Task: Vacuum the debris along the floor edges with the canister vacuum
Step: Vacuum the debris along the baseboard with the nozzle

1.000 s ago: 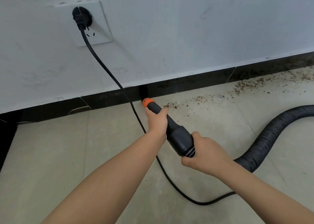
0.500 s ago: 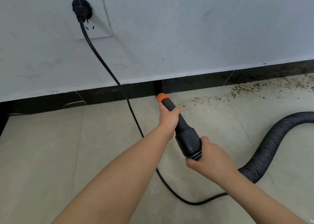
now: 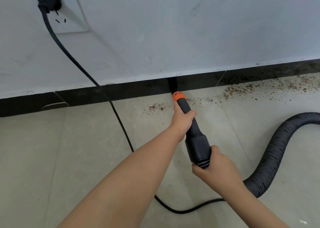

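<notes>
Mid-sweep along wall edge. Left hand [image 3: 181, 122] fingers wrapped round slim neck of vacuum nozzle [image 3: 190, 127], right hand [image 3: 214, 165] gripping fat ribbed cuff. Orange tip [image 3: 179, 96] at black glossy baseboard [image 3: 138, 89]. Gritty brown debris [image 3: 242, 89] scattered right of tip, small patch left. Next, I'd guess: slide right, keep tip low. Corrugated hose [image 3: 277, 150] trails right; smooth cord [image 3: 121, 120] crosses tile.

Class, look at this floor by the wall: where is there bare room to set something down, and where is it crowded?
Bare tile lies left of the power cord, below the black skirting. Crowded: right of the nozzle, debris lines the skirting; nearer, the hose, left hand and right hand fill the space.
</notes>
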Demonstrator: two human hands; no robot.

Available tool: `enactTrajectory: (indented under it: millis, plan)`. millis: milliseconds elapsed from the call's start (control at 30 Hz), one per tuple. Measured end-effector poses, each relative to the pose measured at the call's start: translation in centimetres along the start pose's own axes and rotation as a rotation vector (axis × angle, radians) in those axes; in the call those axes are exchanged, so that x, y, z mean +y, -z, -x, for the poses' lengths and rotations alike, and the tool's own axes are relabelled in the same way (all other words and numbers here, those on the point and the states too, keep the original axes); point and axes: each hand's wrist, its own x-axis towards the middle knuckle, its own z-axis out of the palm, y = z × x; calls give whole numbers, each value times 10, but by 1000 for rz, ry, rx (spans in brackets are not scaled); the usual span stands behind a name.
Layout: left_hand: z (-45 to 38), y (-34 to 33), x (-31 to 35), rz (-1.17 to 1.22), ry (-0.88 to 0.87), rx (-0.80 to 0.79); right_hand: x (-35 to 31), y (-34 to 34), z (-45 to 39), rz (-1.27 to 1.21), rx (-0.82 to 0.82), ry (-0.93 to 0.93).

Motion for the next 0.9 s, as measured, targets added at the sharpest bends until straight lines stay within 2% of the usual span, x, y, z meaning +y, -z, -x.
enactTrajectory:
  millis: [200, 500, 633, 900]
  plan:
    - [-9, -30, 2, -59, 2, -69, 21, 5, -7, -70, 24, -76]
    - [-9, -47, 0, -95, -5, -94, 36, 8, -13, -51, 16, -77]
    - [-3, -38, 0, -95, -10, -40, 31, 9, -11, -26, -18, -23]
    - [15, 14, 0, -4, -6, 180, -7, 8, -6, 24, -139, 131]
